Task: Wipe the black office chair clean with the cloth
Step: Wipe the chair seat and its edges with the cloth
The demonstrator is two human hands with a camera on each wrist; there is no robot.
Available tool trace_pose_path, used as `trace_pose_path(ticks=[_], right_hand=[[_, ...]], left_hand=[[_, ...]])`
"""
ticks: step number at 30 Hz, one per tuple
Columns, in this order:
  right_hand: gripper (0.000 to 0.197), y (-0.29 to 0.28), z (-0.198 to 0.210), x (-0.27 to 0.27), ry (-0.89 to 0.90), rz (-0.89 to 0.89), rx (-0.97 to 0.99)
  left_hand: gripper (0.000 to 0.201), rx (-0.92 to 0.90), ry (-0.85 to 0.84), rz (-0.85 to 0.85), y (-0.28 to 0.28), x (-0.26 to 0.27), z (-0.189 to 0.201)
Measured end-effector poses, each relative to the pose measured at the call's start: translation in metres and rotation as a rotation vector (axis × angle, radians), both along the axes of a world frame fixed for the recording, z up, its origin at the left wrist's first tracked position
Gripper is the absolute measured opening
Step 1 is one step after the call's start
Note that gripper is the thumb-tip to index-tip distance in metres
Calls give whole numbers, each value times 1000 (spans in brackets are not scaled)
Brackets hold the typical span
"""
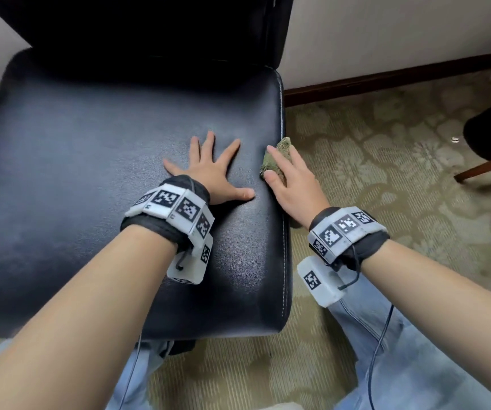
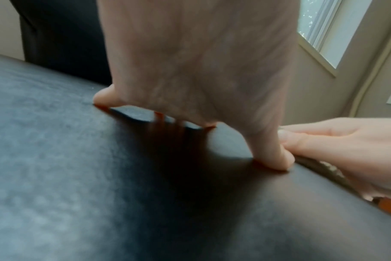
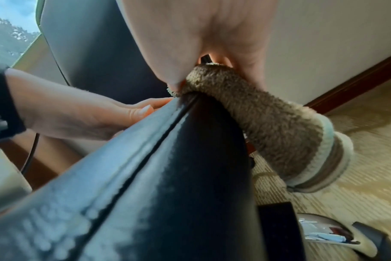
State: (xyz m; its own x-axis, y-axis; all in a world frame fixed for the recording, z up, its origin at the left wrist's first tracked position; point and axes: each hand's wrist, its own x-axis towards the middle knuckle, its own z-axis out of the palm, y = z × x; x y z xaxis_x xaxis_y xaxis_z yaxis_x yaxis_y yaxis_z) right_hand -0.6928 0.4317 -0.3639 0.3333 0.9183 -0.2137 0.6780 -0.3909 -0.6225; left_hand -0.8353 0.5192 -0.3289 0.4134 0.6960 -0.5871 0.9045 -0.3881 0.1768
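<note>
Left hand flat, fingers spread on chair seat; right hand gripped cloth at seat's right edge.

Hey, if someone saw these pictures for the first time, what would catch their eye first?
Probably the left hand, spread flat with straight fingers in the middle of the glossy black chair seat. Next, the right hand at the seat's right edge, holding a bunched olive-green cloth against the stitched seam. Both wrists wear bands with black-and-white square markers.
</note>
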Motion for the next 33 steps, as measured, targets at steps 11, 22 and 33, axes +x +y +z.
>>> trace_pose_path(ticks=[11, 22, 33], right_hand=[[63, 63, 4, 25, 73, -95, -86], [49, 47, 12, 34, 46, -76, -63], [43, 4, 11, 0, 215, -277, -1]], left_hand=[[103, -21, 4, 10, 5, 3, -6], [101, -35, 42, -3, 6, 4, -2], [95, 74, 51, -86, -5, -11, -5]])
